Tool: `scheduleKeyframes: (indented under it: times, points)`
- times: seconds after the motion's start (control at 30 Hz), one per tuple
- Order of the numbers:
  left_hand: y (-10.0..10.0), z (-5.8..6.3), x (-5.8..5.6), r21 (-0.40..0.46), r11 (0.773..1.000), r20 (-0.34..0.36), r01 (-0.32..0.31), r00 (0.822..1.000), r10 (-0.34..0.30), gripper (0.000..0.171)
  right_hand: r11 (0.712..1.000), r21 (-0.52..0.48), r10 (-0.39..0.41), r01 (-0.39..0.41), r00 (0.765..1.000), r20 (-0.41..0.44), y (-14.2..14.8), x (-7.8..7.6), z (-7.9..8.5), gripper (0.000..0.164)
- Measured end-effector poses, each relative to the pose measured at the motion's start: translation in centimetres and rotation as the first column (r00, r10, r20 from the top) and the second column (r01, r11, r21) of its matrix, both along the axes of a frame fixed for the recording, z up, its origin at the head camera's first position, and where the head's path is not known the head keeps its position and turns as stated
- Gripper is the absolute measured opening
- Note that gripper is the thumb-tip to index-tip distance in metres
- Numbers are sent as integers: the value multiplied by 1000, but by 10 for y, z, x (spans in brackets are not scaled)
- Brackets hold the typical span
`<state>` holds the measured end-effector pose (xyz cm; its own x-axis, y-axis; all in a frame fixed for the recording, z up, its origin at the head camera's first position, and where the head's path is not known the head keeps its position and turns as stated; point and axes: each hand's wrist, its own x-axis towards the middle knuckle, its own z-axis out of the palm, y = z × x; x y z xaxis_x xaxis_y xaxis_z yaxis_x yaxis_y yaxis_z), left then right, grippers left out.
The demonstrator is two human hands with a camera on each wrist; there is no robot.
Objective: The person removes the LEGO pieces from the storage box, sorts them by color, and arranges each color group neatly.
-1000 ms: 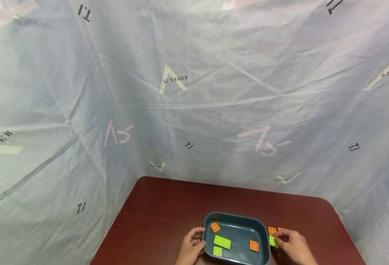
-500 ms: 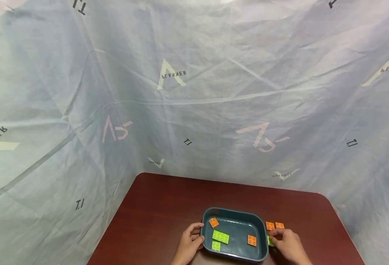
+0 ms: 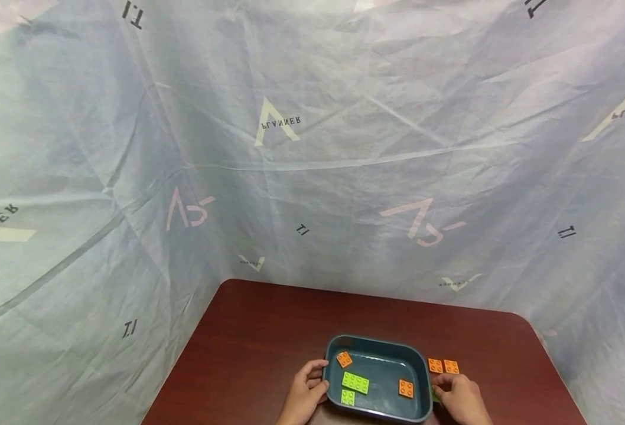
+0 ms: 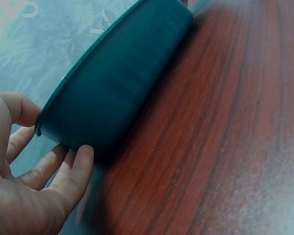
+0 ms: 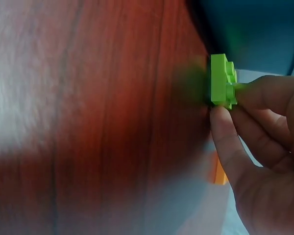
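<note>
Right at the fingertips of the right hand (image 3: 458, 396), just off the right end of the tray (image 3: 378, 367), is the green brick (image 5: 218, 81). Those fingers are nearly together, pinching it, one tip on its side and another by the studs. From my feed I can't tell if it's off the table (image 3: 270, 324) or touching the tray.

The left hand (image 3: 306, 389) has its fingers bent round the tray's opposite end, gripping rim and wall.

Handling-wise, I'd guess hard plastic: light, stiff, tough to break, a bit slick on the flat sides. I'd take opposite side walls, below the studs. The tray looks stiff and glossy, so a bump might slide it; I'd keep hold of that rim.

Room: the tray wall crowds the left of my right fingers, and two orange bricks (image 3: 435, 365) lie just beyond them. More space to their right, and upward looks open. Inside the tray there's bare floor between the long green brick (image 3: 355, 382), nearer the left fingers, and the lone orange brick (image 3: 406, 388), nearer the right.
</note>
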<state>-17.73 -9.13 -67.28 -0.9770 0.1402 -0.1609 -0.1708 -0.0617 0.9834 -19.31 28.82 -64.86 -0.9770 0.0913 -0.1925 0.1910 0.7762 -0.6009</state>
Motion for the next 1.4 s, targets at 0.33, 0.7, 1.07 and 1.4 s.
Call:
scheduleKeyframes:
  times: [0.33, 0.7, 1.07, 1.4]
  points:
    - [7, -2, -2, -32, 999, -13, -35, 999, 35, 42, 999, 13, -44, 44, 999, -30, 0, 0, -4, 8]
    - [6, 1, -1, -45, 998, -12, -33, 999, 33, 41, 996, -11, -86, 86, 996, -15, 0, 2, -6, 7]
    - [3, 4, -1, -47, 999, 30, -15, 999, 16, 41, 996, -17, -84, 84, 996, -27, 4, 3, -5, 7]
    - [4, 4, -1, -52, 999, 47, -7, 999, 9, 40, 1000, 8, 23, -23, 1000, -14, 3, 3, -3, 26]
